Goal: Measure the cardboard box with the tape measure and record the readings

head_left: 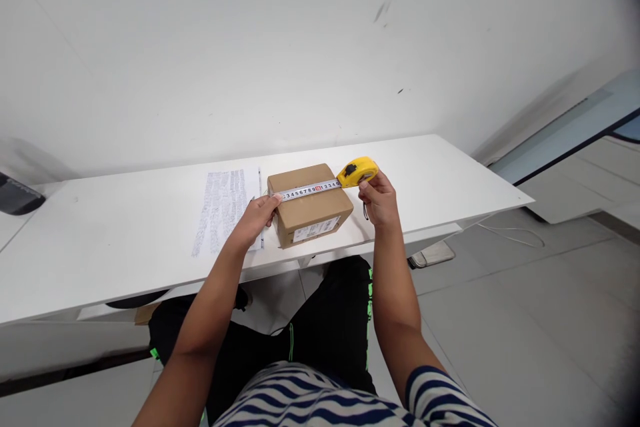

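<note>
A small brown cardboard box (307, 212) with a white label on its near side sits on the white table (125, 233). A white tape blade (310, 190) with printed numbers lies across the box top, left to right. My left hand (257, 217) pinches the blade's end against the box's left edge. My right hand (379, 200) grips the yellow tape measure case (357, 171) just past the box's right edge, held slightly above the table.
A printed sheet of paper (223, 210) lies on the table left of the box, with a pen along its right edge. A dark object (17, 197) sits at the far left. A white wall stands behind the table; grey floor tiles lie to the right.
</note>
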{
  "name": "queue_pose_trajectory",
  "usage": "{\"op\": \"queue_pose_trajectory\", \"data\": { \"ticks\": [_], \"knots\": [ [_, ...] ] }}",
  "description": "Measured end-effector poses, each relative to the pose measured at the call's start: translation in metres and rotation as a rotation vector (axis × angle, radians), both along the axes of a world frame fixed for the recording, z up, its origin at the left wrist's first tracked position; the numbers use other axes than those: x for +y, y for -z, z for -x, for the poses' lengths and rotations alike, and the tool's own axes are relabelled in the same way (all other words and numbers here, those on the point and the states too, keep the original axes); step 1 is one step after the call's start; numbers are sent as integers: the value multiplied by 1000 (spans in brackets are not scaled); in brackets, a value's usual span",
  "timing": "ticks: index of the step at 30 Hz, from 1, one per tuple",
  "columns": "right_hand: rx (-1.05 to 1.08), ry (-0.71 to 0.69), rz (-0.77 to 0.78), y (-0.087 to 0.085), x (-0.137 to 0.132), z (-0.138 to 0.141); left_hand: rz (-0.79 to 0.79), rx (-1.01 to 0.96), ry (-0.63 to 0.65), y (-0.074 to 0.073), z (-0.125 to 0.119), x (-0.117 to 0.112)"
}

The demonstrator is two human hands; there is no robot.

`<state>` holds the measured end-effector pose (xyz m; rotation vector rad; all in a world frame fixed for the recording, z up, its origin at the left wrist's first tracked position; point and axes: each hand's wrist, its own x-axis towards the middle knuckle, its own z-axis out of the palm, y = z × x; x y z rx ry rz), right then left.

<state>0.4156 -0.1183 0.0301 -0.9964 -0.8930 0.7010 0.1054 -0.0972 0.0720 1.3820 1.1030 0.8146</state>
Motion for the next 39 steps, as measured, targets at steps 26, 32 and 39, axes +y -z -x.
{"op": "queue_pose_trajectory", "data": {
  "ticks": [26,32,39],
  "knots": [
    [-474,-101,-6,-63,-34,112,158,-221,130,13,6,-7],
    [-628,-95,4,-68,-33,128,181,-349,97,31,4,-11],
    [-830,-119,29,-62,-29,136,255,-459,47,32,6,-13]
  ]
}}
